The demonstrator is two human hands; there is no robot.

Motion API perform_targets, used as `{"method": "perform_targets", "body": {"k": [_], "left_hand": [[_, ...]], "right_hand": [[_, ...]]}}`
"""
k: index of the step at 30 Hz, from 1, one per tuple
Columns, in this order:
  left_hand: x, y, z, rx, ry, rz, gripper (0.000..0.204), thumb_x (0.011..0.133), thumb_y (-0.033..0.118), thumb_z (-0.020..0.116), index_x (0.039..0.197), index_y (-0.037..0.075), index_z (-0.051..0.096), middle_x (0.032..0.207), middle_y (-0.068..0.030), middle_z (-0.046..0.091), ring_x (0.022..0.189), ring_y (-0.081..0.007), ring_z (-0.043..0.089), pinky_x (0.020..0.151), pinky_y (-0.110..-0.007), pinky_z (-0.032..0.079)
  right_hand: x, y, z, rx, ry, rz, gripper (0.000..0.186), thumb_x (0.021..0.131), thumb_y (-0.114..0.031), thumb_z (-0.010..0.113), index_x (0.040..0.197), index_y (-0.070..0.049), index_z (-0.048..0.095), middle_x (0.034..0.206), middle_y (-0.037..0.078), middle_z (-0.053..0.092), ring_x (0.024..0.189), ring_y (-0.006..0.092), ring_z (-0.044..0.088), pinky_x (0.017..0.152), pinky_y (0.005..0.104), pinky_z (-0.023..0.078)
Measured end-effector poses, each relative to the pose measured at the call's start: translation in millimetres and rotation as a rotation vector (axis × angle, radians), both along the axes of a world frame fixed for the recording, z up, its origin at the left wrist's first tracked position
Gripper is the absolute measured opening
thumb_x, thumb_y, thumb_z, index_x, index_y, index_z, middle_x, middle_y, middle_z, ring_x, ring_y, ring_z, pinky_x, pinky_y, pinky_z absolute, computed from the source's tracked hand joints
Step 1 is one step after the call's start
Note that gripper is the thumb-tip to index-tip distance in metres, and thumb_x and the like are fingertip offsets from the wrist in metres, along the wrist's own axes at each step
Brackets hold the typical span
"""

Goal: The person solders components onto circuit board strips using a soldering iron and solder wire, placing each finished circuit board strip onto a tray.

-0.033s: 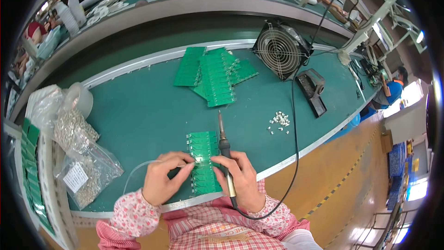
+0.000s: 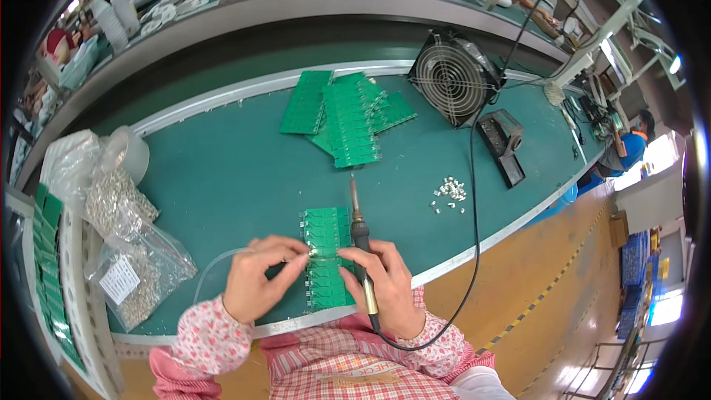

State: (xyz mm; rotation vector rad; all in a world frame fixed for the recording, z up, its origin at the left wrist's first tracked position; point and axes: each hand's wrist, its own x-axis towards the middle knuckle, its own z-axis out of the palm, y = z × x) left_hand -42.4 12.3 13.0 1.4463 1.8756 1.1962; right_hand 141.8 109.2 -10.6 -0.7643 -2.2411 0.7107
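Observation:
A green circuit board panel [image 2: 327, 224] lies flat on the bench in front of me. My left hand [image 2: 255, 278] is at its left edge, thumb and forefinger pinched together around a thin pale strand [image 2: 212, 264] that curves away to the left. I cannot tell whether the strand is solder wire or a tube. A soldering iron [image 2: 360, 231] with a black and brass handle rests in my right hand [image 2: 390, 292], its tip pointing away from me and clear of the board. My right thumb and forefinger reach to the panel's right edge. Small parts at the panel's middle are too tiny to make out.
More green panels [image 2: 350, 122] are stacked beyond. A black fan [image 2: 453, 78] and iron stand [image 2: 501, 144] sit at the right, near loose metal parts [image 2: 450, 189]. Bags of parts [image 2: 141, 281] lie left. The iron's cord [image 2: 474, 200] loops along the right. People work across the bench.
My left hand has shifted slightly left, its fingers still at the panel's edge. The right hand and soldering iron hold nearly the same place. The whole view has tilted a little.

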Motion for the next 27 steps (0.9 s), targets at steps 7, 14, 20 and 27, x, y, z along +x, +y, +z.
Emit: {"method": "perform_targets", "body": {"k": [7, 14, 20, 27], "left_hand": [[-38.4, 22.1, 0.9, 0.021, 0.106, 0.074, 0.01, 0.081, 0.009, 0.067, 0.073, 0.002, 0.064, 0.09, -0.0061, 0.07, 0.08, -0.0193, 0.064, 0.081, -0.033, 0.041], [-40.7, 29.7, -19.1, 0.086, 0.166, -0.011, 0.018, 0.084, 0.006, 0.062, 0.069, 0.003, 0.053, 0.099, -0.006, 0.07, 0.098, -0.025, 0.062, 0.088, -0.037, 0.04], [-46.6, 24.8, -23.6, 0.082, 0.136, -0.048, 0.021, 0.083, 0.003, 0.06, 0.067, 0.004, 0.047, 0.102, -0.0065, 0.069, 0.104, -0.0271, 0.06, 0.089, -0.039, 0.04], [-48.3, 24.4, -23.4, 0.109, 0.122, -0.033, 0.024, 0.08, 0.001, 0.06, 0.064, 0.005, 0.042, 0.096, -0.0088, 0.069, 0.101, -0.0287, 0.061, 0.088, -0.039, 0.04]], "right_hand": [[14.8, 14.1, 0.0, 0.129, 0.115, 0.034, 0.033, 0.069, -0.002, 0.076, 0.099, -0.009, 0.063, 0.085, 0.011, 0.057, 0.065, 0.0227, 0.059, 0.054, 0.0301, 0.047], [9.4, 19.0, 1.7, -0.374, 0.412, -0.01, 0.018, 0.088, -0.004, 0.054, 0.102, 0.003, 0.046, 0.071, 0.01, 0.06, 0.053, 0.0112, 0.057, 0.051, 0.0235, 0.048], [-8.1, 27.7, 5.6, -0.525, 0.45, -0.016, 0.014, 0.089, -0.008, 0.056, 0.094, 0.002, 0.047, 0.069, 0.009, 0.058, 0.053, 0.011, 0.057, 0.048, 0.0234, 0.047], [-21.7, 30.1, 5.2, -0.616, 0.412, 0.029, 0.016, 0.09, -0.011, 0.056, 0.091, 0.002, 0.048, 0.068, 0.009, 0.059, 0.051, 0.0108, 0.057, 0.046, 0.0236, 0.047]]}}
